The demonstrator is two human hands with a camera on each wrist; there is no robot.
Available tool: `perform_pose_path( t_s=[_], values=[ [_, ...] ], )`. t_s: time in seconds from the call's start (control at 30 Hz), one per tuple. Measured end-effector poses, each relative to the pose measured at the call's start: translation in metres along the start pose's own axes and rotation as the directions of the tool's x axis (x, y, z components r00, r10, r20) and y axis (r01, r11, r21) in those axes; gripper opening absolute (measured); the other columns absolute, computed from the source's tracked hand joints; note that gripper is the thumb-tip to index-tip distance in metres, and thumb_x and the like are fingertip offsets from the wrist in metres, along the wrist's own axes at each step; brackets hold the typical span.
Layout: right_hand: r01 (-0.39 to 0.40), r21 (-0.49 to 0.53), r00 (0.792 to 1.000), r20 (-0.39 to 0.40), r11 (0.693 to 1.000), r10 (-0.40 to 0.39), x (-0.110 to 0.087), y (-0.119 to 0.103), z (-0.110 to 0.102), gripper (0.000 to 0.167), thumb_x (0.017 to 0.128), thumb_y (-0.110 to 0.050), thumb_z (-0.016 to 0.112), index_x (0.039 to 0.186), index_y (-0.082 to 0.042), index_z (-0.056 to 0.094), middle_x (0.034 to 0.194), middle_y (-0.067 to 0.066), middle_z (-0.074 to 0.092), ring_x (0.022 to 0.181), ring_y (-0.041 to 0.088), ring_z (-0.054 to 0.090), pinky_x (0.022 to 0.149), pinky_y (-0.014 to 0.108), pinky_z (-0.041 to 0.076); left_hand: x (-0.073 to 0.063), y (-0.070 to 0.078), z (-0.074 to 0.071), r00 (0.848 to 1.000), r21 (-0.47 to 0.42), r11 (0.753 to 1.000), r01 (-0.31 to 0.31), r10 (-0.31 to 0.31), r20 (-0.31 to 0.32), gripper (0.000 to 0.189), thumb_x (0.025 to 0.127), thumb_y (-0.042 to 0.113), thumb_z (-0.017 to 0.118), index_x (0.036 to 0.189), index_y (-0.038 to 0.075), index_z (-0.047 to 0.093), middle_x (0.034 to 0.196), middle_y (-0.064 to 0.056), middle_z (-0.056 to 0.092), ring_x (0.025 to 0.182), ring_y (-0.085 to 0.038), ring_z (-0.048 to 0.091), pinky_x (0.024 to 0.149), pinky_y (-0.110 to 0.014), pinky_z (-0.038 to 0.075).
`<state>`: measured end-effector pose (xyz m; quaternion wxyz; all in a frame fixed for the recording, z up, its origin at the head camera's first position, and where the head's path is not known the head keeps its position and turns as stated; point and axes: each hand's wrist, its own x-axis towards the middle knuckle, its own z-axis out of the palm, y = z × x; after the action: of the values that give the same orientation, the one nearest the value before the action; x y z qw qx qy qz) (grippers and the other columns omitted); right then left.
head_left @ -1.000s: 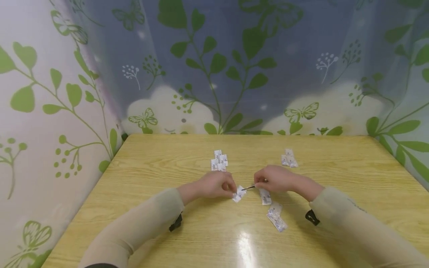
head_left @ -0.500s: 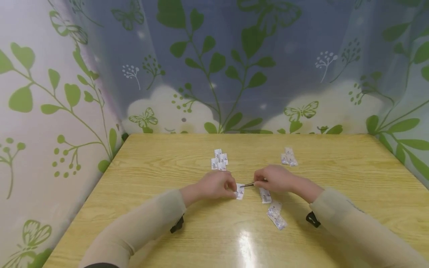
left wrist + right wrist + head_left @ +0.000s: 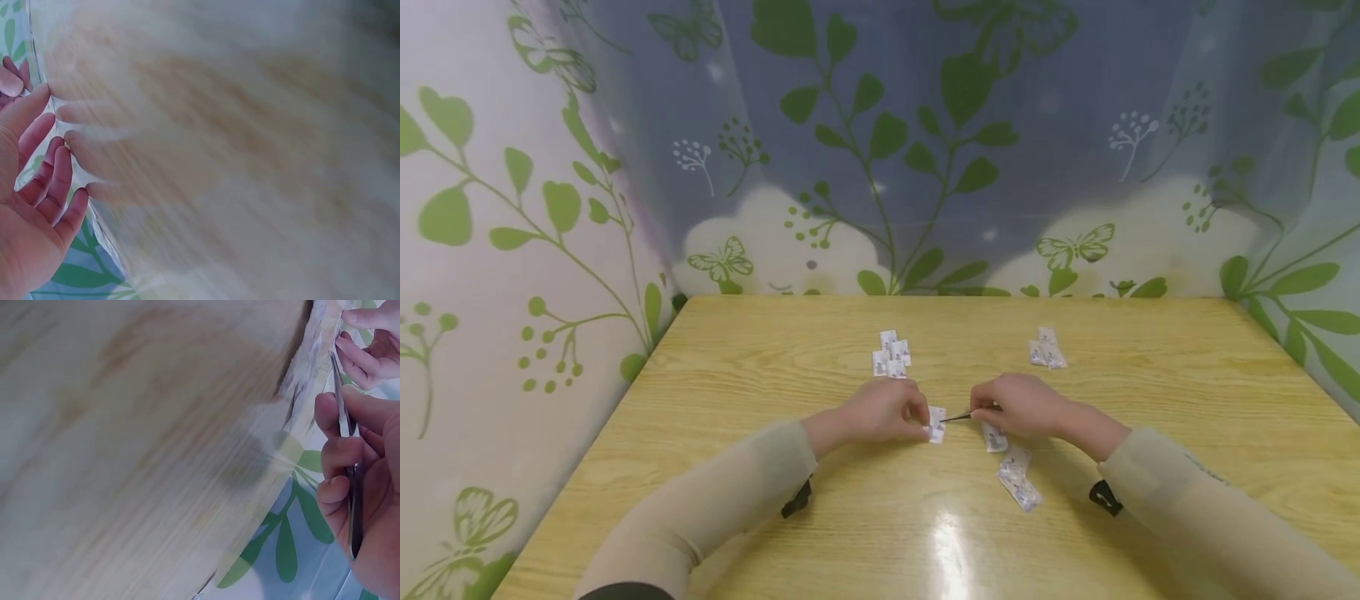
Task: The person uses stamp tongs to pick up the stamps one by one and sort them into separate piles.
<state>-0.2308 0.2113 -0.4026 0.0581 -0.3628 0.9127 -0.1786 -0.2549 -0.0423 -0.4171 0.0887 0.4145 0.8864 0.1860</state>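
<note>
Small printed piece (image 3: 937, 426) is held over the middle of the wooden table (image 3: 760, 350), pinched between thumb and forefinger of the left hand (image 3: 886, 412); its other fingers are spread loosely, slightly bent. Metal tweezers (image 3: 355, 506) are gripped in the right hand (image 3: 1019, 405), with fingers curled round the shanks and the tips pointed left at the printed piece. Tips appear to be touching it, but whether they are closed on it cannot be told at this size. One white packet (image 3: 995, 439) is partly covered by the right hand in the head view. Two overlapping packets (image 3: 1018, 480) are placed nearer the person, just beside it. Four-piece cluster (image 3: 891, 355) is laid beyond the left hand, three-piece cluster (image 3: 1047, 349) beyond the right. Both forearms are covered by pale sleeves (image 3: 715, 500). Table is backed by leaf-patterned fabric (image 3: 917, 208).
</note>
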Motion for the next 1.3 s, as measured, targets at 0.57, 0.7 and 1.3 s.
perform_pose_path(
  t_s=[0.57, 0.7, 1.3],
  values=[
    [0.002, 0.008, 1.0, -0.018, 1.0, -0.002, 0.003, 0.003, 0.0, 0.008, 0.094, -0.016, 0.063, 0.088, -0.015, 0.067, 0.071, -0.014, 0.058, 0.06, 0.001, 0.048, 0.058, 0.025, 0.043, -0.001, -0.006, 0.0, 1.0, -0.053, 0.999, 0.007, -0.008, -0.009, 0.015, 0.082, 0.034, 0.078, 0.088, 0.021, 0.072, 0.084, 0.014, 0.057, 0.076, -0.004, 0.055, 0.07, -0.021, 0.046],
    [-0.004, 0.042, 1.0, -0.016, 0.999, 0.004, 0.004, 0.005, -0.009, 0.011, 0.097, -0.015, 0.06, 0.09, -0.013, 0.067, 0.064, -0.013, 0.053, 0.057, 0.001, 0.046, 0.058, 0.026, 0.043, -0.007, -0.017, -0.004, 0.998, -0.102, 0.995, -0.001, -0.005, -0.062, 0.015, 0.083, 0.031, 0.078, 0.091, 0.02, 0.073, 0.086, 0.011, 0.06, 0.076, -0.005, 0.056, 0.07, -0.023, 0.047],
    [-0.047, 0.008, 0.999, 0.027, 0.999, 0.047, 0.061, 0.018, -0.037, 0.018, 0.098, -0.017, 0.059, 0.095, -0.006, 0.073, 0.072, -0.003, 0.065, 0.062, 0.013, 0.057, 0.067, 0.035, 0.048, -0.064, -0.071, -0.031, 0.963, -0.194, 0.978, 0.082, -0.128, -0.238, 0.018, 0.082, 0.026, 0.079, 0.093, 0.013, 0.073, 0.089, 0.005, 0.064, 0.073, -0.008, 0.057, 0.067, -0.028, 0.049]
  ],
)
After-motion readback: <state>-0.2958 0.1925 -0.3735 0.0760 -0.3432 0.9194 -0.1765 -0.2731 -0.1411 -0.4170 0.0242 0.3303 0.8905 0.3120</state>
